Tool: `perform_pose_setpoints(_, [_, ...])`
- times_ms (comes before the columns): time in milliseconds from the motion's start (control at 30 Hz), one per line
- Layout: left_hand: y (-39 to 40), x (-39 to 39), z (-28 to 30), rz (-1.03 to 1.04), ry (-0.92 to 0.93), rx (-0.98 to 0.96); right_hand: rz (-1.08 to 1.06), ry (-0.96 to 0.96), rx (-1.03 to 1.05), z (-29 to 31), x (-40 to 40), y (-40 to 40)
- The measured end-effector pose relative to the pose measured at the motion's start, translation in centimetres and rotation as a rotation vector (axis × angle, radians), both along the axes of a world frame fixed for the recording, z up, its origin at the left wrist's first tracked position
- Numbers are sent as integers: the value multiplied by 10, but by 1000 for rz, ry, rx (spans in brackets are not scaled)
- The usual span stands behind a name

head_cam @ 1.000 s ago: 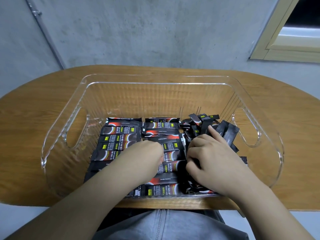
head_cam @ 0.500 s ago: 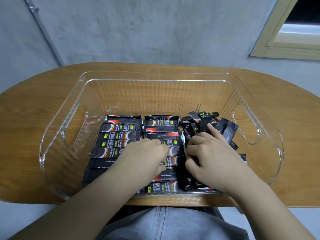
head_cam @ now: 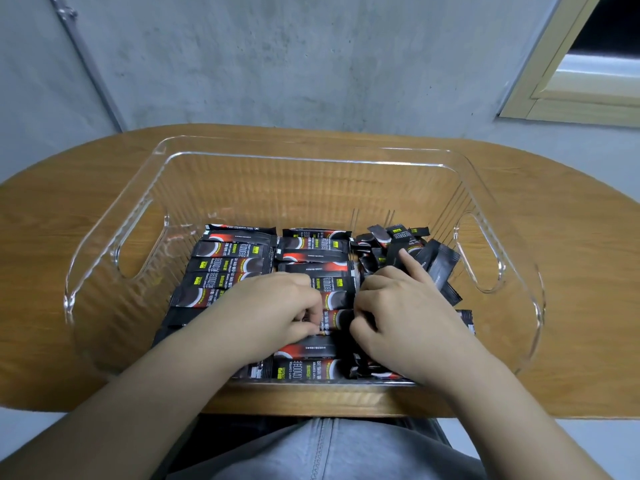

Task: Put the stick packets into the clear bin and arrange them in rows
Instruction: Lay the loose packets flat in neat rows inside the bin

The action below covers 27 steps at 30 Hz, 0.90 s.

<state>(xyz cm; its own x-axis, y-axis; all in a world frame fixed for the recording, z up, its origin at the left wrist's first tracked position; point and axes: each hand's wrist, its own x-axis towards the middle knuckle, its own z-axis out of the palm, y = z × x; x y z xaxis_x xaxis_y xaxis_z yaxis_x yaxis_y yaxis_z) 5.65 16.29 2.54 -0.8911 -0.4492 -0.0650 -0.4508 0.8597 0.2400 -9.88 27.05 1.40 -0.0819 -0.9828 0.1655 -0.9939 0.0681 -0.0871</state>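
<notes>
Two rows of stick packets lie flat and aligned in the clear bin (head_cam: 114, 237) on the table (head_cam: 52, 209): the left row (head_cam: 228, 265) and the middle row (head_cam: 311, 251). A loose heap of packets (head_cam: 405, 251) at the bin's right side remains unsorted. The left hand (head_cam: 277, 306), fingers curled, appears to pinch a packet in the middle row, though its fingertips are partly hidden. The right hand (head_cam: 401, 306) rests curled on the heap, index finger extended. Judgement: roughly two-thirds arranged; a third row remains.
</notes>
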Motion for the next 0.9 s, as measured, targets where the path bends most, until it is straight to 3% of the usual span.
perform_pose_setpoints(233, [-7,4,-2,6,-21,33,64,13,107,10,-3,13])
perform_pose_setpoints(733, [-10,5,-2,64,-42,74,43,7,73,13,1,20])
perform_pose_setpoints(900, [-12,2,-1,115,-13,174,13,18,-3,4,3,18])
